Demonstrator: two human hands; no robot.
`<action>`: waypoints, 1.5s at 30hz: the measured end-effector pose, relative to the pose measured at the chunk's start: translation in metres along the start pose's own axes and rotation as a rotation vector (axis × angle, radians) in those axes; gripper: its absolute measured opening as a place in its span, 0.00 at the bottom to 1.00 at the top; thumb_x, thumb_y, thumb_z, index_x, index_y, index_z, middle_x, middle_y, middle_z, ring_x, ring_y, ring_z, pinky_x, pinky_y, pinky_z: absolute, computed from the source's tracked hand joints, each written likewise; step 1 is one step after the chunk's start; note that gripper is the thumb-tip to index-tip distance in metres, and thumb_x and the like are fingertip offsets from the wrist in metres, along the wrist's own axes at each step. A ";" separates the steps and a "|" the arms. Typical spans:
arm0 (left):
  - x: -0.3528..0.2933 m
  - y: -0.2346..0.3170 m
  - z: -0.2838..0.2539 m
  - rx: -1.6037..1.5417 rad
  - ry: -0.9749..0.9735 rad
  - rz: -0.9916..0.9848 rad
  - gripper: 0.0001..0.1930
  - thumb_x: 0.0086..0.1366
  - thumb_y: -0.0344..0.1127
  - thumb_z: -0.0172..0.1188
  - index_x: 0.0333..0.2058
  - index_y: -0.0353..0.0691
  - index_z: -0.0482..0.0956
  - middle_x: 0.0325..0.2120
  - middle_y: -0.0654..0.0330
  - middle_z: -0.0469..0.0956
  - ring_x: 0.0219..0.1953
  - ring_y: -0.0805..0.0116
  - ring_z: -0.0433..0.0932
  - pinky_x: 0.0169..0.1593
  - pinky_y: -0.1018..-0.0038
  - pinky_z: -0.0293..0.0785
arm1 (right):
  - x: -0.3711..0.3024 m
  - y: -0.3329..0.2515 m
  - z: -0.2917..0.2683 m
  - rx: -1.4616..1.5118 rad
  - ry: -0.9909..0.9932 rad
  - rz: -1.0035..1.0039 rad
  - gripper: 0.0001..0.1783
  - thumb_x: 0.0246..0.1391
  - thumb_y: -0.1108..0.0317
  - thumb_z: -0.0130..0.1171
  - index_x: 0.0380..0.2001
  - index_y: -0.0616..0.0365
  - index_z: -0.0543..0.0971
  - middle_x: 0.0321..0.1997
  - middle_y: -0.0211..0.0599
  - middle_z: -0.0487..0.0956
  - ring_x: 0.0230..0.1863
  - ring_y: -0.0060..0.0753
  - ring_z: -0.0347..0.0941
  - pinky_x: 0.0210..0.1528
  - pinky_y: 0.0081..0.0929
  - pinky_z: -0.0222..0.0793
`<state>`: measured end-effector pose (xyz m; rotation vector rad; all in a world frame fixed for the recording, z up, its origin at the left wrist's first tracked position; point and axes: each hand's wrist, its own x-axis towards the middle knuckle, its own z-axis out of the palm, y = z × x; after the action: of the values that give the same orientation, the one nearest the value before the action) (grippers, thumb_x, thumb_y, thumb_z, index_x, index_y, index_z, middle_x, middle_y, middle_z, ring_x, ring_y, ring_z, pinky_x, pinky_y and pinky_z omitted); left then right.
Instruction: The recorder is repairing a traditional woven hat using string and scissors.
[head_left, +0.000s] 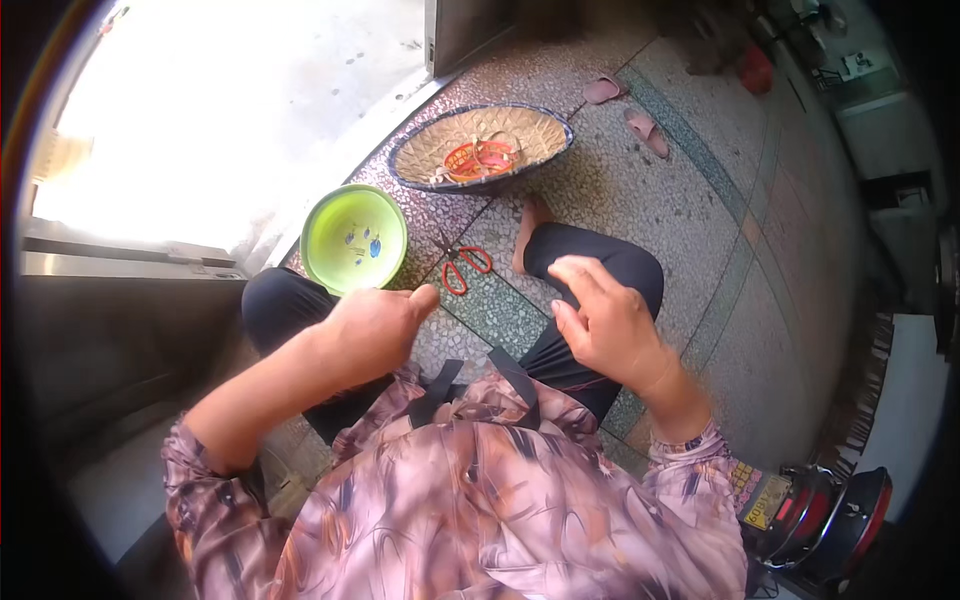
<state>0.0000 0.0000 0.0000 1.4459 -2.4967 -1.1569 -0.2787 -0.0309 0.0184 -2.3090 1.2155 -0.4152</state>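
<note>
Both hands are raised in front of my chest, apart from each other. My left hand [375, 325] is closed, the thumb pressed along the curled fingers; whatever it may hold is hidden. My right hand [608, 325] has bent fingers, with a gap between thumb and forefinger and nothing visible in it. Red-handled scissors [465, 266] lie spread on the floor between my legs. Just beyond my left hand sits a green bowl [330, 230] with blue marks inside. Farther off is a wide woven basket [430, 145] with a dark rim, containing a red patterned item [478, 160] and some pale strips.
Two pink slippers [646, 132] lie apart on the speckled floor [680, 200] at the far right. A bright doorway [250, 110] opens at the far left. Close by my right elbow is a red and black object with a yellow plate [765, 502]. White furniture [905, 390] lines the right side.
</note>
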 end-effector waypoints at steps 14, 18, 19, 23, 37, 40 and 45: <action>-0.026 0.032 0.049 -1.776 0.067 0.103 0.33 0.69 0.34 0.46 0.65 0.46 0.36 0.24 0.49 0.77 0.13 0.69 0.73 0.18 0.80 0.68 | 0.001 -0.046 0.048 0.963 -0.216 0.032 0.12 0.49 0.76 0.58 0.39 0.62 0.75 0.34 0.32 0.73 0.31 0.20 0.72 0.33 0.19 0.68; -0.026 0.026 0.059 -1.828 -0.013 0.051 0.34 0.68 0.34 0.47 0.65 0.48 0.36 0.23 0.50 0.77 0.13 0.70 0.73 0.18 0.80 0.67 | 0.003 -0.048 0.049 0.885 -0.259 0.010 0.09 0.49 0.76 0.58 0.36 0.62 0.75 0.32 0.34 0.74 0.30 0.22 0.72 0.33 0.20 0.68; -0.024 0.024 0.064 -1.890 -0.050 0.044 0.34 0.68 0.33 0.47 0.65 0.48 0.37 0.23 0.50 0.77 0.13 0.71 0.72 0.18 0.81 0.67 | 0.002 -0.048 0.050 0.843 -0.253 0.005 0.08 0.49 0.76 0.58 0.35 0.62 0.75 0.31 0.34 0.74 0.30 0.22 0.72 0.32 0.20 0.68; -0.020 0.023 0.078 -1.950 -0.094 0.051 0.30 0.69 0.35 0.45 0.65 0.48 0.42 0.26 0.50 0.77 0.14 0.70 0.74 0.17 0.81 0.66 | -0.005 -0.037 0.052 0.813 -0.295 0.035 0.06 0.50 0.77 0.57 0.33 0.62 0.75 0.30 0.34 0.74 0.30 0.22 0.72 0.32 0.20 0.67; -0.016 0.013 0.084 -1.310 0.232 -0.186 0.08 0.64 0.32 0.54 0.37 0.33 0.75 0.27 0.63 0.76 0.31 0.80 0.72 0.35 0.80 0.71 | -0.005 -0.030 0.071 0.769 -0.212 0.288 0.04 0.53 0.72 0.56 0.30 0.62 0.74 0.24 0.29 0.73 0.26 0.18 0.68 0.28 0.20 0.64; -0.013 0.017 0.082 -1.260 0.182 -0.226 0.08 0.63 0.31 0.55 0.37 0.33 0.76 0.25 0.65 0.76 0.28 0.81 0.72 0.32 0.81 0.71 | -0.002 -0.035 0.071 0.637 -0.177 0.165 0.03 0.52 0.73 0.55 0.29 0.62 0.74 0.24 0.32 0.73 0.26 0.22 0.69 0.28 0.23 0.65; -0.013 0.018 0.076 -1.155 0.163 -0.223 0.07 0.64 0.32 0.55 0.36 0.34 0.76 0.23 0.65 0.76 0.25 0.81 0.72 0.30 0.82 0.70 | 0.000 -0.028 0.064 0.686 -0.154 0.249 0.02 0.53 0.74 0.54 0.28 0.61 0.73 0.22 0.31 0.72 0.24 0.19 0.68 0.27 0.21 0.65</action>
<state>-0.0339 0.0598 -0.0398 1.3057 -1.1020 -1.8988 -0.2295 0.0005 -0.0196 -1.5584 1.0545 -0.4640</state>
